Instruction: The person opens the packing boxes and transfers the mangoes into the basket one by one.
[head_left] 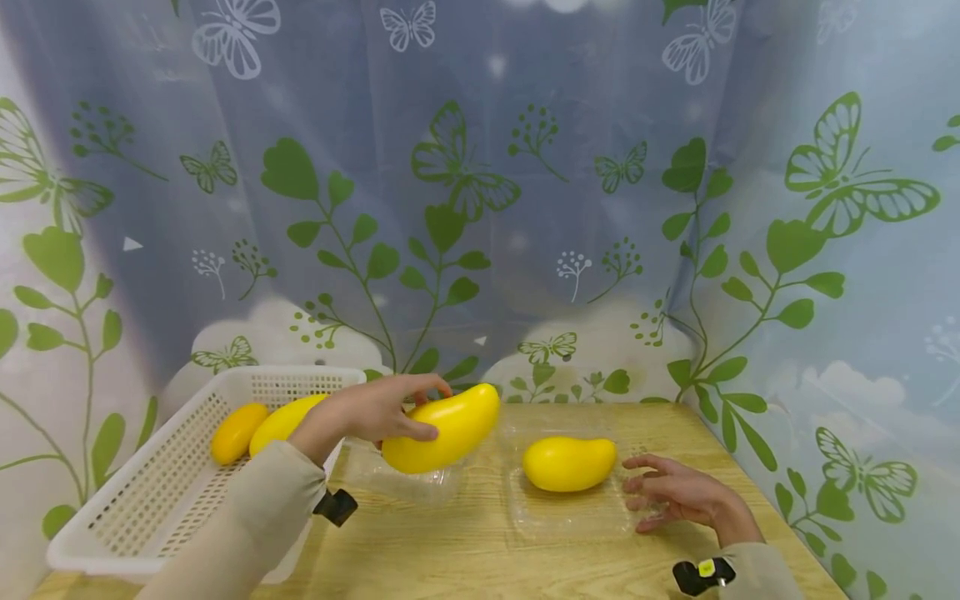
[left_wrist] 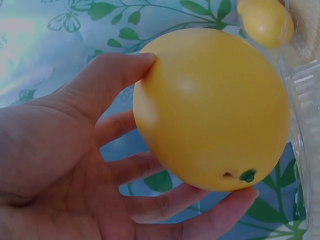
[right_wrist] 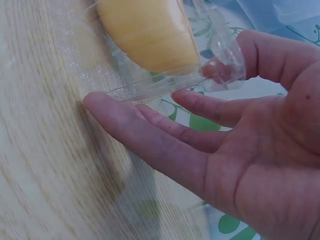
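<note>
My left hand [head_left: 375, 410] grips a large yellow mango [head_left: 453, 429], holding it tilted above a clear plastic container [head_left: 435, 492]. In the left wrist view, the thumb presses one side of this mango and the fingers spread round the other; a small dark mark and a green spot show near its end. Another yellow mango [head_left: 570, 464] lies in a second clear plastic container [head_left: 573, 523] on the table. At that container's right edge is my right hand [head_left: 686, 496], its fingers spread. The right wrist view shows its fingertips [right_wrist: 95, 102] right at the container's rim.
On the left stands a white perforated basket [head_left: 131, 492] with an orange-yellow mango [head_left: 238, 433] and a yellow mango [head_left: 285, 422] at its far end. Everything stands on a wooden table [head_left: 420, 554]. A curtain [head_left: 480, 267] with butterflies and leaves hangs behind the table.
</note>
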